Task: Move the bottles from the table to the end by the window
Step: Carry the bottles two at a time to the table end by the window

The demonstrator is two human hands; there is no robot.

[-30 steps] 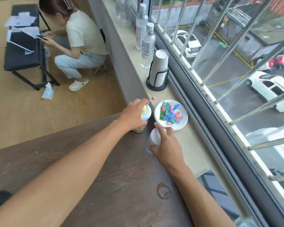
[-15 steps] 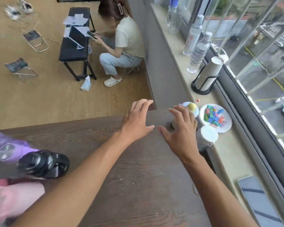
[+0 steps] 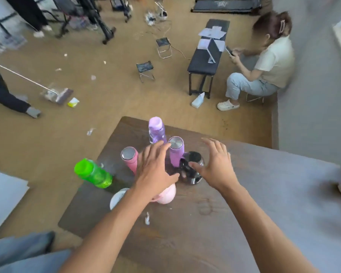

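Bottles stand clustered at the far-left corner of the dark wood-grain tabletop point(image 3: 215, 223). Green bottle point(image 3: 93, 173): translucent, bright green cap, outermost on the left near the edge. Pink bottle point(image 3: 130, 159): matte body, flat metal lid, upright. Purple bottle with metal lid point(image 3: 176, 150): upright, just beside the pink one with the left hand's fingers between them in view. Clear lilac bottle point(image 3: 157, 130): tallest, pale lilac cap, farthest back. Black bottle point(image 3: 192, 168): dark, glossy, just right of the metal-lidded purple one. Pale pink rounded container point(image 3: 166, 195): partly hidden under the left hand. White round lid or cup point(image 3: 117, 198): at the left wrist, mostly hidden; cannot tell which. Left hand point(image 3: 153, 172): open, fingers spread, above the cluster, fingertips close to the purple metal lid, holding nothing. Right hand point(image 3: 215, 164): open, fingers spread, thumb against or just over the black bottle; contact cannot be told; nothing gripped. Tabletop carries a faint ring mark point(image 3: 205, 206) and a small white scrap point(image 3: 147, 220). Room: tan floor point(image 3: 87, 107) littered with scraps; black bench point(image 3: 207, 56) with papers; a crouching person point(image 3: 264, 66) beside it; two small folding stools point(image 3: 145, 70); a mop point(image 3: 55, 94) at left. Edges of view are blurred.
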